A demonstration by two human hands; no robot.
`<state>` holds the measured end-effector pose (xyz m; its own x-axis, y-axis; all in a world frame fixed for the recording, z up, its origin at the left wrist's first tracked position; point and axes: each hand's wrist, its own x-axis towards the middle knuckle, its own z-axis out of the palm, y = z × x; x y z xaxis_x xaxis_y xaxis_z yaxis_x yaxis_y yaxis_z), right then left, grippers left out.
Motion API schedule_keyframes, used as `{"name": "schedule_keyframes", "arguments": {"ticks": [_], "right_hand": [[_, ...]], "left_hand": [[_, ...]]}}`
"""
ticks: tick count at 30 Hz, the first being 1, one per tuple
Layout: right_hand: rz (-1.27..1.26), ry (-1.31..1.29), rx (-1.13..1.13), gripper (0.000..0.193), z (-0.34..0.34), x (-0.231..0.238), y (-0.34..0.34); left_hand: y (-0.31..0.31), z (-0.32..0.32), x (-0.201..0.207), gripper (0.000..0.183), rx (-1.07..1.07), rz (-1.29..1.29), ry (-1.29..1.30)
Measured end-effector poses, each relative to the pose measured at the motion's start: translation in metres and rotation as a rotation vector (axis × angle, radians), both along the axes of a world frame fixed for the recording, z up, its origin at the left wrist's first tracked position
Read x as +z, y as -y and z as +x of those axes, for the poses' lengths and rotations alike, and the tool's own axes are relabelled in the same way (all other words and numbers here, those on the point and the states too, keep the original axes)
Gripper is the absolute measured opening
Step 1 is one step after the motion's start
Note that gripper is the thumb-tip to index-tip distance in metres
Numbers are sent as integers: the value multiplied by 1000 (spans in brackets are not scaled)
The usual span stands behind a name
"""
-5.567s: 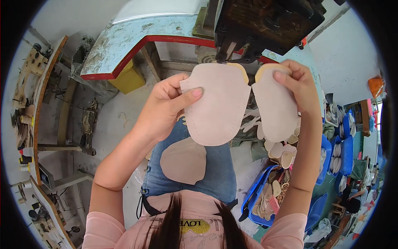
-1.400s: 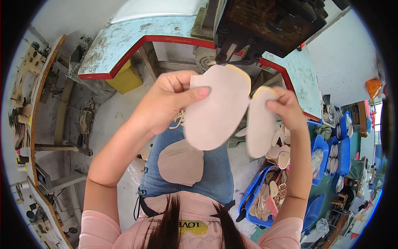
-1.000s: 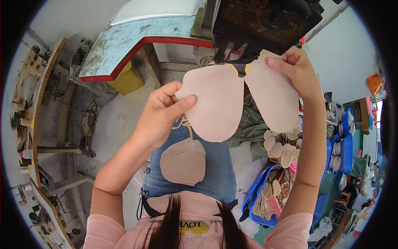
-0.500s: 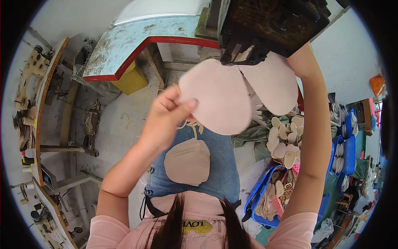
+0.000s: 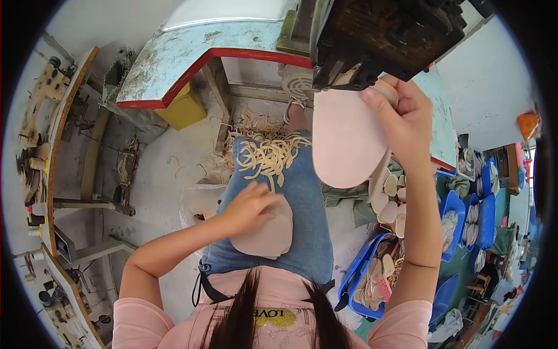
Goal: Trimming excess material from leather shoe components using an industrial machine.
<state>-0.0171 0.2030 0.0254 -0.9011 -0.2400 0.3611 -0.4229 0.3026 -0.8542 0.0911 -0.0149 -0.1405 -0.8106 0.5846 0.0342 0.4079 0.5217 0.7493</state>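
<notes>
My right hand is closed on a pale pink insole, thumb on its upper face. The insole's top end lies under the dark head of a machine, and part of a second layer shows behind its right edge. On my lap rests a stack of similar insoles, rounded and flat. My left hand is over the far end of that stack, its fingers bent and smeared by motion. Whether it grips a piece cannot be made out.
Curled cream trimmings lie across my knees, with more on the floor. A red-edged worktable stands ahead, a yellow bin under it. At my right are a blue basket of sole pieces and several blue tubs.
My left hand has let go of the insole and moved down to the stack on my lap. My right hand has come into view, gripping the insole's upper right edge at the machine.
</notes>
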Motion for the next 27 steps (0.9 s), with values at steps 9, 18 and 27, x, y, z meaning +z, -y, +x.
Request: {"name": "schedule_keyframes", "arguments": {"ticks": [9, 18, 27], "right_hand": [[-59, 1, -94, 22, 23, -38, 14], [-198, 180, -33, 21, 20, -22, 4], [-217, 172, 23, 25, 15, -37, 5]], "left_hand": [[-22, -70, 124, 26, 301, 742, 453], [-46, -70, 130, 26, 274, 980, 714], [-35, -76, 133, 25, 306, 932, 639]]}}
